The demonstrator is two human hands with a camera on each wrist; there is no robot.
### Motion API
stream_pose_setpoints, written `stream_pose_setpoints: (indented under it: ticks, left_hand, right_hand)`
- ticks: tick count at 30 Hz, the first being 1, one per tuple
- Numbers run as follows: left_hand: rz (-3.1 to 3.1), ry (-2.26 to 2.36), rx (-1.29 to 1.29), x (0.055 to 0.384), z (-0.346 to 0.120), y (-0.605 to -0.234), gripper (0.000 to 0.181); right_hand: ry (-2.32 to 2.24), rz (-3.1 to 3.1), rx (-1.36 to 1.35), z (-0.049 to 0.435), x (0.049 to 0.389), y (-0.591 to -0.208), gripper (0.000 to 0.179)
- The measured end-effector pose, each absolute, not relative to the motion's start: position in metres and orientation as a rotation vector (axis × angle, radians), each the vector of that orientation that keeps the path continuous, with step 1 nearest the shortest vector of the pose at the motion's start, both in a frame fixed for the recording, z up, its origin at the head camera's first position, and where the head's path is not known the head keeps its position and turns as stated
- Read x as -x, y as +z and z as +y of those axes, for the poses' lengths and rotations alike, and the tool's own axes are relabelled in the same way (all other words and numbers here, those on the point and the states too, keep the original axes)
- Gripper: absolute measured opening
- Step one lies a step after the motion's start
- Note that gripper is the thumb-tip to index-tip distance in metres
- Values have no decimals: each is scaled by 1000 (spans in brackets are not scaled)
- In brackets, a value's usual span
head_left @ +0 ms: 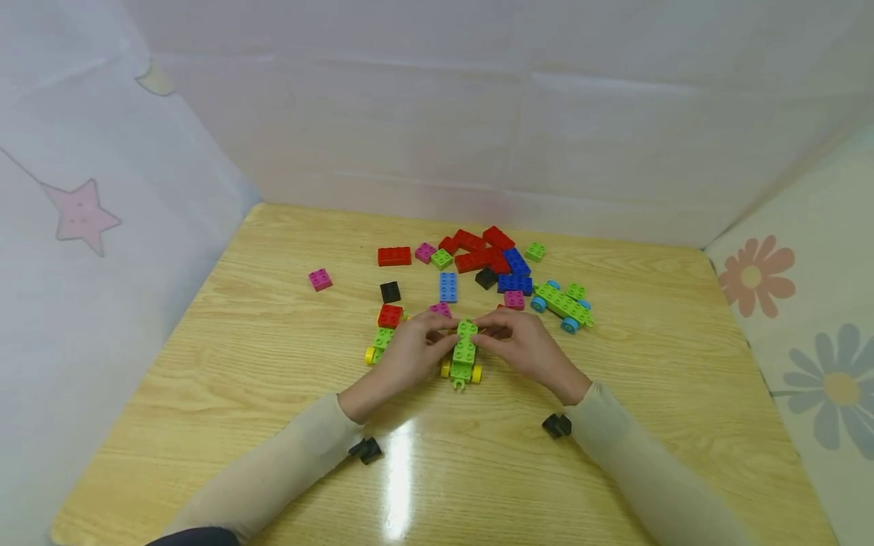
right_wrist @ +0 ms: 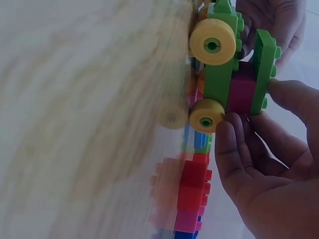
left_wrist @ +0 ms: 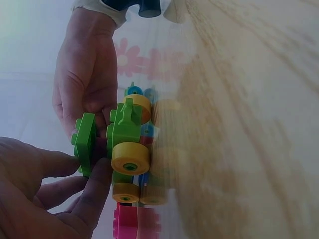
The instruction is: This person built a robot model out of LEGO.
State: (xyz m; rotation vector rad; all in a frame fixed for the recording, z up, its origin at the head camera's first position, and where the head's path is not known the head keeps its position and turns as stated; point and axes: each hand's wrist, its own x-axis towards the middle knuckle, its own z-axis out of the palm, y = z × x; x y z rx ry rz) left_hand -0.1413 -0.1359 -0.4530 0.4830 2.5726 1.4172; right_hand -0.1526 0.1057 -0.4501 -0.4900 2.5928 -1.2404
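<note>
A: Which way to the green top piece [head_left: 466,341] from the fingers [right_wrist: 294,97]?

B: Directly between both sets, touching on either side: left hand [head_left: 407,353] along one flank, right hand [head_left: 529,347] along the other.

A: Nearer to either one?

B: About even, judging from above.

A: And the long axis?

B: Pointing away from the wearer, crosswise to the line between left and right fingertips. Near end jutting back toward the wrists, above the wheeled base [head_left: 460,374], hook end the same way.

A: Fingers apart or together?

B: Pinched on the top piece in both hands, thumbs at the studded side, other fingertips lower, close by the purple block [right_wrist: 242,92].

A: Firmly seated on that block?

B: Hard to tell; dim wrist views, and fingers over part of the joint.

A: Anything else near on the worktop [head_left: 273,425]?

B: Just outside the left fingers, a second green car [head_left: 384,339], partly covered. Beyond the right fingers, well apart, a blue-wheeled car [head_left: 562,302].
</note>
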Motion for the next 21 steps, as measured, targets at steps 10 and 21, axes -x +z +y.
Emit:
stream_pose_setpoints:
  ticks: [10, 21]
  left_hand:
    - [2566, 1413, -524, 143, -137, -458, 36]
    - [2492, 1403, -555, 142, -141, -457, 44]
  right_hand:
    - [-1225, 2589, 469, 107, 153, -451, 34]
    - [-1229, 2570, 453, 109, 152, -450, 33]
